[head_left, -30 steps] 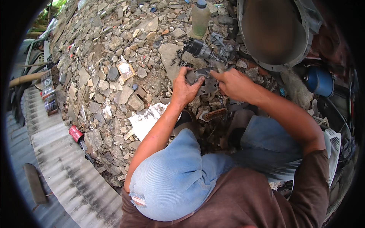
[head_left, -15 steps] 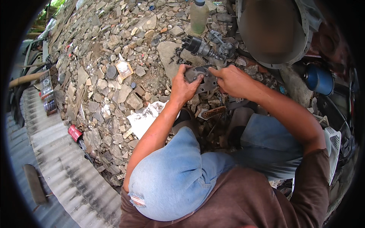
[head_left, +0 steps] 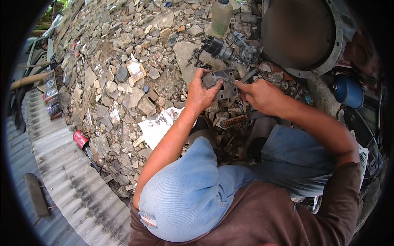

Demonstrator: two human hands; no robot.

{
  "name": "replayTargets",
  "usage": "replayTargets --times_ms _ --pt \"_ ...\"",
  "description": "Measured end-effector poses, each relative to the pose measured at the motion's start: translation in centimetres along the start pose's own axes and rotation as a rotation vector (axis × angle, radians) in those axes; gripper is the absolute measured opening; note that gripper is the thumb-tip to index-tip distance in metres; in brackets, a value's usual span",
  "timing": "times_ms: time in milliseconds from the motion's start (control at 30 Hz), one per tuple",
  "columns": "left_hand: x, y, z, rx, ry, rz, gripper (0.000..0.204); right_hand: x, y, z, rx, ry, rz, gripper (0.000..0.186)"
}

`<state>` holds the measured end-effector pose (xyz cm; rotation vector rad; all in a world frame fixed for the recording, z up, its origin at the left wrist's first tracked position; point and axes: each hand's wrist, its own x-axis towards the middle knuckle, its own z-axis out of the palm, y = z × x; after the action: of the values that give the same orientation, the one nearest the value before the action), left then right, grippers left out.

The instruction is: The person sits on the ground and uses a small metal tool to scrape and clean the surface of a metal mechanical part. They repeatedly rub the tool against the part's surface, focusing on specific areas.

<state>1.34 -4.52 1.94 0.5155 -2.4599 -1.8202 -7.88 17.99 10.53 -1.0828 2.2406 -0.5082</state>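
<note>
Grey metal plate (head_left: 230, 91) in left hand (head_left: 199, 94), right hand (head_left: 264, 96) at edge

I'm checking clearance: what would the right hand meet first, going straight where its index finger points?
Likely the grey metal plate held in the left hand; whether the right hand touches it is unclear.

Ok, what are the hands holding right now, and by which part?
The left hand grips a flat grey metal plate with holes by its left edge, thumb on top. Whether the right hand holds anything can't be told.
</note>
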Motion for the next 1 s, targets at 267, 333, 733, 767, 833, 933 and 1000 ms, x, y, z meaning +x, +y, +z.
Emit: replayTargets --times_ms 267,333,733,767,833,933,1000 --pt "0.1 -0.2 -0.1 0.020 -0.007 0.008 0.048 1.4 -0.9 -0.7 -0.028 -0.085 0.072 0.054" --pt "0.2 0.4 0.1 0.021 -0.031 -0.030 0.048 0.3 -0.7 -0.7 0.008 -0.144 0.116 0.054" --pt "0.0 0.1 0.2 -0.003 -0.026 -0.026 0.048 1.0 0.0 0.1 0.029 0.030 0.030 0.055" --pt "0.0 0.1 0.3 -0.008 -0.036 -0.045 0.048 1.2 -0.3 0.1 0.018 0.003 0.056 0.056" --pt "0.1 -0.4 0.2 -0.052 -0.004 0.022 0.048 2.3 -1.3 -0.2 0.001 -0.042 0.082 0.057" --pt "0.0 -0.6 0.3 -0.019 -0.005 0.034 0.048 1.1 -1.4 -0.8 -0.007 -0.089 0.122 0.057" --pt "0.1 -0.4 0.3 -0.018 -0.010 0.031 0.048 1.2 -1.2 -0.7 0.014 -0.079 0.114 0.057"
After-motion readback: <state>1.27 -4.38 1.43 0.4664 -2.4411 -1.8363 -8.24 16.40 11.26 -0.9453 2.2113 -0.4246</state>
